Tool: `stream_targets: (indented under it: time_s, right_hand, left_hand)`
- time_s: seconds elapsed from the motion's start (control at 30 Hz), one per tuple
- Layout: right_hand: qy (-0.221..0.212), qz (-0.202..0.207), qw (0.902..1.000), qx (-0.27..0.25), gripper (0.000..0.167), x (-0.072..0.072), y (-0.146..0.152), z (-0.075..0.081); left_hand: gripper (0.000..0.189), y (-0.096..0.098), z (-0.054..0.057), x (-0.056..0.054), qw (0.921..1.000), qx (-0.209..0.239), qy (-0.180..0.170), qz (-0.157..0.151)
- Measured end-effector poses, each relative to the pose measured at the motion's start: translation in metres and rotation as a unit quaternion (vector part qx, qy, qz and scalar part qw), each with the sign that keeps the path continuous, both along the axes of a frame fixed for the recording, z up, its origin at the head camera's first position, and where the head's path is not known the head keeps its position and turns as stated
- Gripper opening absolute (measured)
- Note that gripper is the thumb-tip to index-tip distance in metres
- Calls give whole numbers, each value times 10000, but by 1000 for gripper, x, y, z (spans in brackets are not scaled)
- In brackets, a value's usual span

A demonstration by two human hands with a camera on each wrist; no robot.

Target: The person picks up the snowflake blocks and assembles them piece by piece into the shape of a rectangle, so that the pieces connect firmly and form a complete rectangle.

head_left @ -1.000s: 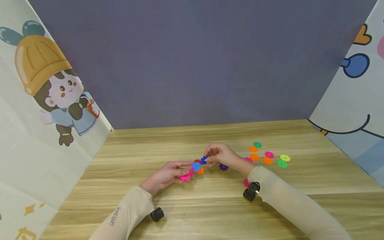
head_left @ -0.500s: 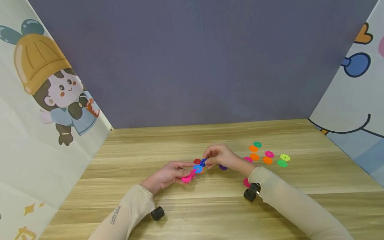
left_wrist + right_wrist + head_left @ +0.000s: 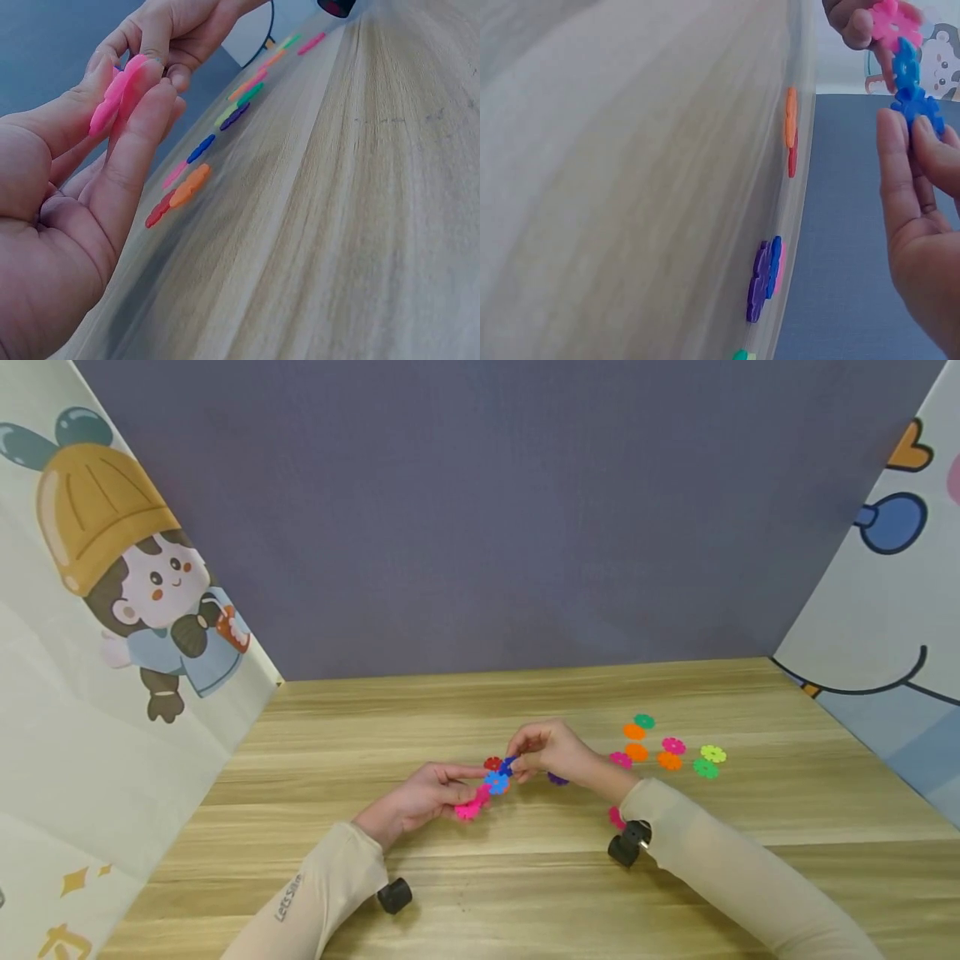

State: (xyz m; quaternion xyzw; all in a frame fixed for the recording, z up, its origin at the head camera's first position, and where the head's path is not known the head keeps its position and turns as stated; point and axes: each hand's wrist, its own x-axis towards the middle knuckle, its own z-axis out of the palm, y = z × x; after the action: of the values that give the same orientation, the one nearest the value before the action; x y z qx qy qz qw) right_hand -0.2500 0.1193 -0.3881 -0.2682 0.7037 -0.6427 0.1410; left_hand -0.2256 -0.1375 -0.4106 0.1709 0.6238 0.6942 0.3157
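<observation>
My left hand pinches a pink flower-shaped interlocking disc between thumb and fingers, held above the table. Joined to the pink piece is a light blue disc, set at an angle to it. My right hand pinches a dark blue disc, whose notched edge meets the light blue one's lower end in the right wrist view. In the left wrist view the pink disc and fingers mostly hide the blue pieces. Below the hands, a red disc and an orange disc lie on the wood.
Several loose discs lie at the right on the wooden table, among them a yellow one, a green one and an orange one. A purple disc rests under my right hand. A grey panel stands behind.
My right hand has brought the dark blue disc slightly down and left, against the light blue one. The joined pieces in my left hand have shifted slightly down and right, covering more of the orange disc.
</observation>
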Motion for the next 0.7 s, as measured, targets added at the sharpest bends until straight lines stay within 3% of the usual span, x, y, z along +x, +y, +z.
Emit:
stream_targets:
  time_s: [0.7]
  right_hand:
    - [-162, -64, 9998, 138, 12, -3, 2, -7]
  left_hand:
    - [41, 10, -13, -5, 9997, 32, -228, 121]
